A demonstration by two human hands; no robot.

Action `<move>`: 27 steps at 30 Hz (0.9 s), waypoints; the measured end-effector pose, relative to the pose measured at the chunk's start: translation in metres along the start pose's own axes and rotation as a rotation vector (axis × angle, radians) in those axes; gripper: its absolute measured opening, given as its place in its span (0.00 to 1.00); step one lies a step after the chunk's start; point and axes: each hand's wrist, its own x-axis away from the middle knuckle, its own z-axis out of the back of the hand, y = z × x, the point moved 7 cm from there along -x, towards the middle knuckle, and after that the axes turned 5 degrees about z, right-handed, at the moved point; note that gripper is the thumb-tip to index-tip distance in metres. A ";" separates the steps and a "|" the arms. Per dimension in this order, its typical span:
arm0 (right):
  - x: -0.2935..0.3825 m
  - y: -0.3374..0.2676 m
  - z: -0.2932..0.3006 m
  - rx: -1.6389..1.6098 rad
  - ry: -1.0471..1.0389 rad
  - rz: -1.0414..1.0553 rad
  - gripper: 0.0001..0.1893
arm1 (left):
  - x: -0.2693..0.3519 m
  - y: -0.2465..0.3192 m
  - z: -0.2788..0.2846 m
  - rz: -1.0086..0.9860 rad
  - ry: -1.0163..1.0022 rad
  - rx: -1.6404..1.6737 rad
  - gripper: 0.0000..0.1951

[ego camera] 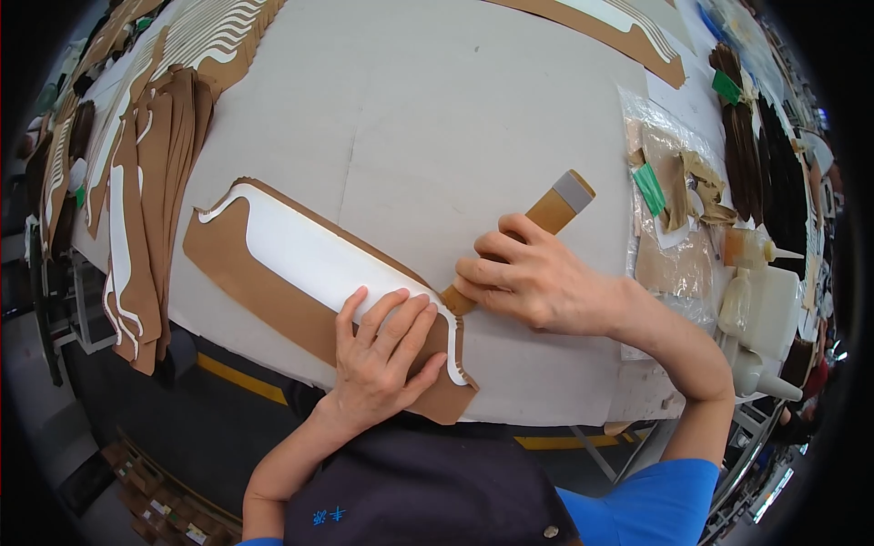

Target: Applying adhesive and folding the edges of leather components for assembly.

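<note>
A brown sheet piece, perhaps leather (273, 286), lies on the grey work table with a white shaped insert (300, 246) on it. Its upper edge is folded up along the insert, and small pleats show at the curved right end. My left hand (386, 341) rests flat on the insert and the brown piece near that end, fingers slightly apart. In my right hand (526, 273) is a flat brown tool with a grey band (575, 193) near its upper end. The tool's lower tip touches the folded edge at the right curve, just beyond my left fingertips.
Brown pieces with white inserts (153, 170) hang over the table's left edge; more lie in overlapping rows (232, 41) at upper left. Another (614, 41) lies at the top right. Plastic-covered scraps (672, 266), nozzle bottles (748, 247) and a white container (775, 310) stand or lie at right.
</note>
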 end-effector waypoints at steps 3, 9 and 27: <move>-0.008 0.006 -0.001 -0.027 0.007 0.041 0.12 | 0.003 -0.006 -0.002 0.017 0.015 0.016 0.25; -0.023 0.014 -0.004 -0.066 -0.085 0.076 0.15 | -0.004 -0.011 0.016 0.043 0.060 -0.064 0.22; -0.097 0.050 -0.024 -0.031 -0.038 0.188 0.11 | -0.002 -0.060 0.032 0.031 0.062 -0.033 0.14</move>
